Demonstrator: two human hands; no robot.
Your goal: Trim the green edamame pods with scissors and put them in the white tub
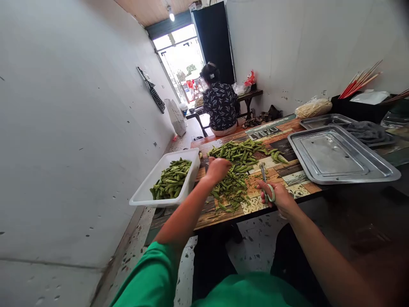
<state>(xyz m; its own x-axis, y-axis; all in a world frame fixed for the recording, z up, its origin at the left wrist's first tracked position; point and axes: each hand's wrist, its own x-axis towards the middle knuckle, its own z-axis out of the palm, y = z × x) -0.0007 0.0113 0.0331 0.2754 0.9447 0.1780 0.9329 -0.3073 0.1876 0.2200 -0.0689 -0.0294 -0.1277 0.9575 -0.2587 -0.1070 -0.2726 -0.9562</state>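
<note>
Scissors with pale looped handles and slim metal blades (271, 194) are in the right hand (278, 197), fingers wrapped round the grips, blades pointing away from it over the tabletop. The left hand (219, 169) is curled in, back of it facing up, right at the left edge of a loose heap of long green bean pods (239, 151). Honestly can't tell if those fingertips are pinching a pod or just pressed together, the hand itself blocks the view. Smaller green scraps (234, 200) lie between the two hands, on the side nearer the body.

For writing, there's a dark panel with pale lettering (264, 133) on the patchwork wood-look tabletop (287, 170), well beyond the right hand. Starts with LYB, the rest is hard to read.

Containers: a white rectangular plastic tub (192, 175) sits left of the left hand, with plenty of green pods (172, 180) inside. Right of the right hand lies a silver rectangular metal tray (335, 157). Just past that one, a second silver metal tray (322, 120) has a crumpled grey cloth (367, 131) on it. Farther off from the same hand, a black box (351, 104) holds thin red-ended sticks (354, 86), beside a clear plastic bag of pale sticks (315, 107).
</note>
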